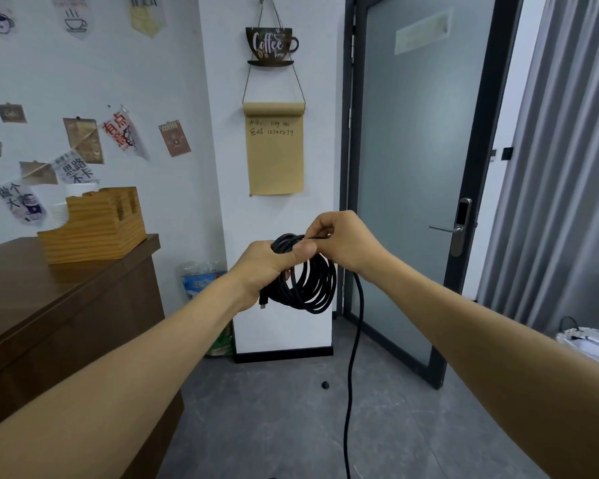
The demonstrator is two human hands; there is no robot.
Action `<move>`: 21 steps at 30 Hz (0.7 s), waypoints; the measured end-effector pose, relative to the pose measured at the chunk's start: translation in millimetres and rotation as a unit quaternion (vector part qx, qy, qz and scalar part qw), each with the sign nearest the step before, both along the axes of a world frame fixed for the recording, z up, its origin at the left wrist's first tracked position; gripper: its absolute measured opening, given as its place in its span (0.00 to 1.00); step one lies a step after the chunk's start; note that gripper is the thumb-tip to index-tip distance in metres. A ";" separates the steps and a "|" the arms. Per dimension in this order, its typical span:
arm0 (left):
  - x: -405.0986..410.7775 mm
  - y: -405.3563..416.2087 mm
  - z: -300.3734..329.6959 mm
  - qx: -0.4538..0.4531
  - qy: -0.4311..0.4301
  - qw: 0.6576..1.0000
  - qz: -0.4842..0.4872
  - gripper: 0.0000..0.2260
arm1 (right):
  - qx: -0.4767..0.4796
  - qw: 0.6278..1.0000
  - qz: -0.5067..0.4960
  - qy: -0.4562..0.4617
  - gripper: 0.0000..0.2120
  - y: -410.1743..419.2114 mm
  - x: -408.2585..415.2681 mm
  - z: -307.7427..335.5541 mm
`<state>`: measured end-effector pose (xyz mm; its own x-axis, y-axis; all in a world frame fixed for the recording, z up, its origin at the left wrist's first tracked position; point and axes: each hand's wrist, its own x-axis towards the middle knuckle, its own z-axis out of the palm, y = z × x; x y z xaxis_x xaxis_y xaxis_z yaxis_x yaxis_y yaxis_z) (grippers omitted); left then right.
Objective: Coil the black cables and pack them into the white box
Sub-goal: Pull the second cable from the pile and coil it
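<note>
- Both hands are raised in front of me at chest height, arms stretched out, seen from the head camera.
- My left hand [263, 271] is closed around a coil of black cable [313, 285], thumb pressed over the top of the loops and the other fingers wrapped behind them.
- From that grip the coil hangs as a bundle of several round loops, tilted so that I look partly through them.
- One end of the cable, with its plug [263, 302], sticks out below my left palm.
- My right hand [339, 238] is just beside the left, touching the top of the coil, thumb and fingertips pinched on a strand of the same cable.
- From under my right wrist the loose length of cable [355, 357] drops straight down toward the grey floor [274, 420] and runs out of the bottom edge of the picture.
- A small dark object [325, 385] lies on the floor near the base of the white wall column; I cannot tell what it is.
- To my left stands a brown wooden counter [59, 305] with a light wooden organiser [94, 226] on it.
- On the column ahead hangs a coffee-cup sign [272, 44] above a roll of brown paper [274, 150] with handwriting.
- A frosted glass door [419, 167] with a lever handle [446, 229] is to the right of the column, and grey curtains [561, 167] beyond it.
- At the far right edge, low down, sits a white container [592, 344] with dark items in it; I cannot tell more.
</note>
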<state>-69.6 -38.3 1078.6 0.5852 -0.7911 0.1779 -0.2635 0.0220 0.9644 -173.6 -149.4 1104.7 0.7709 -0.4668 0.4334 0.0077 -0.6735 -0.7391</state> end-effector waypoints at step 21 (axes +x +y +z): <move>-0.1 5.4 -5.5 0.010 0.047 0.998 -0.029 0.03 | 0.096 0.991 0.071 0.056 0.11 -27.6 -15.5 -5.9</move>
<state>-69.7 -32.8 1073.2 0.5524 -0.8265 0.1085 -0.1697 0.0159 0.9854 -189.1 -177.0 1098.8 0.8728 -0.4156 0.2561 0.0036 -0.5191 -0.8547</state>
